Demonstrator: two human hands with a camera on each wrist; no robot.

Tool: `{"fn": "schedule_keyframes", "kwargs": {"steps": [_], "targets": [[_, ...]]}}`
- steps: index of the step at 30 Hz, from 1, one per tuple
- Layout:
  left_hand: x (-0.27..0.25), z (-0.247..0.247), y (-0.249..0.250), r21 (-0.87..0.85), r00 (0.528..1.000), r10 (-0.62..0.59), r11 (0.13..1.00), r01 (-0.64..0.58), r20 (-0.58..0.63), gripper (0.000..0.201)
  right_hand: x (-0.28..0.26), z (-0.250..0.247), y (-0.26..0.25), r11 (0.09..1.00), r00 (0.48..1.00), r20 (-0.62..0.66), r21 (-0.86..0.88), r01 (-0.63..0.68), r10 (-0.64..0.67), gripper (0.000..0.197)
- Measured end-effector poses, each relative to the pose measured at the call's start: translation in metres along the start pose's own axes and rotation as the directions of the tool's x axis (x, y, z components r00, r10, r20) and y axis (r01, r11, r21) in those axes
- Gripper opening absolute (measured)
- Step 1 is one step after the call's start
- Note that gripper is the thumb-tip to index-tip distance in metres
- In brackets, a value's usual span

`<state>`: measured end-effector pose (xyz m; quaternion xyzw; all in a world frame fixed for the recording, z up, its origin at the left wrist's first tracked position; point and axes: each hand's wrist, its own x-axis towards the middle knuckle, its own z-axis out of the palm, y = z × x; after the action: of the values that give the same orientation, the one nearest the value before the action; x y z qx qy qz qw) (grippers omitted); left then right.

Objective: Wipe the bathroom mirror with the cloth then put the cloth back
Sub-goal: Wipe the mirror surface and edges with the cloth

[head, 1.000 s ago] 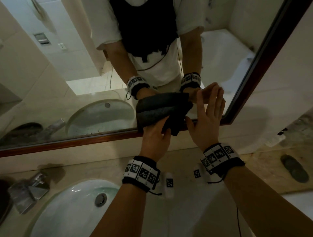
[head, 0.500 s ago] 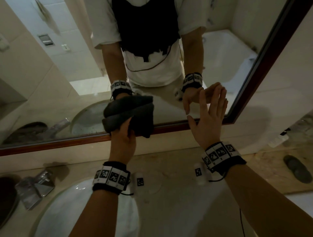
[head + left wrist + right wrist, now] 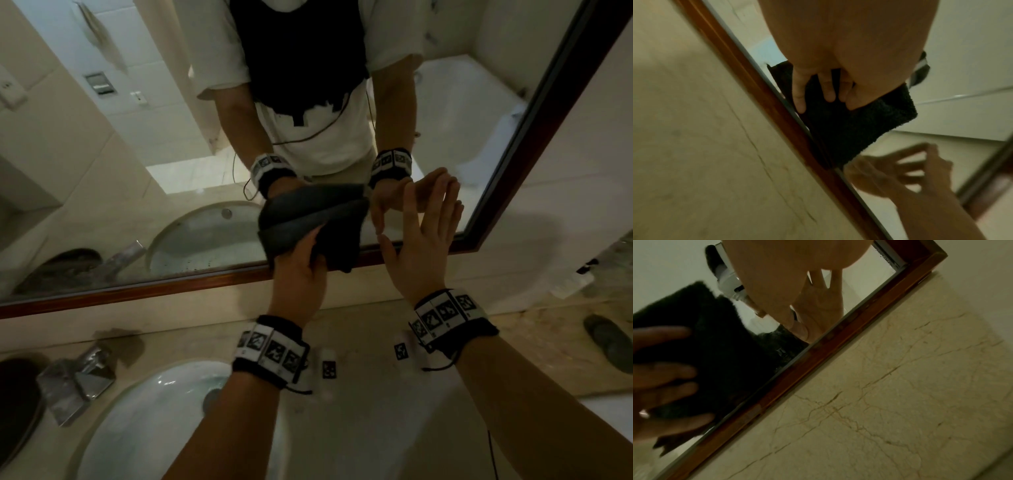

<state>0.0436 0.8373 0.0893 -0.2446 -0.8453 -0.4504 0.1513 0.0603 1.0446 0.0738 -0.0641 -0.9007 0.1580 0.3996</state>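
Note:
My left hand point(image 3: 298, 270) presses a dark folded cloth point(image 3: 339, 246) against the mirror point(image 3: 171, 154), just above its wooden bottom frame point(image 3: 137, 291). In the left wrist view the fingers point(image 3: 799, 97) lie flat and spread on the cloth point(image 3: 849, 126). My right hand point(image 3: 424, 240) is just to the right of the cloth, with straight fingers whose tips touch the glass near the mirror's lower right corner. It holds nothing. The right wrist view shows the cloth point(image 3: 721, 337) at the left, under the left hand's fingers.
Below the mirror, a white sink point(image 3: 144, 421) is set into a beige marble counter point(image 3: 376, 428), with a chrome faucet point(image 3: 78, 377) at the left. A dark oval item point(image 3: 606, 339) lies on the counter at the right. The mirror's right frame point(image 3: 534, 120) runs diagonally.
The left hand swept the cloth left along the mirror's bottom edge, then back right until it was next to the right hand. The right hand stayed on the glass.

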Motion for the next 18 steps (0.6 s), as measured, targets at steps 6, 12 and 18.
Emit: {"fn": "schedule_keyframes", "kwargs": {"steps": [6, 12, 18], "targets": [[0.003, 0.043, 0.025, 0.056, 0.997, -0.023, 0.998, 0.019, 0.07, 0.06, -0.001, -0.006, 0.003, 1.0, 0.998, 0.057, 0.013, -0.005, 0.005, 0.083], [-0.001, 0.033, 0.008, -0.023, 0.998, 0.011, 1.0, -0.01, 0.062, 0.057, -0.002, -0.009, 0.004, 1.0, 0.999, 0.046, -0.01, -0.005, 0.006, 0.089], [0.001, -0.011, -0.005, -0.033, 0.999, 0.002, 0.999, -0.003, -0.032, 0.055, -0.002, -0.012, 0.001, 1.0, 0.998, 0.056, -0.022, 0.002, 0.0, 0.1]]}}
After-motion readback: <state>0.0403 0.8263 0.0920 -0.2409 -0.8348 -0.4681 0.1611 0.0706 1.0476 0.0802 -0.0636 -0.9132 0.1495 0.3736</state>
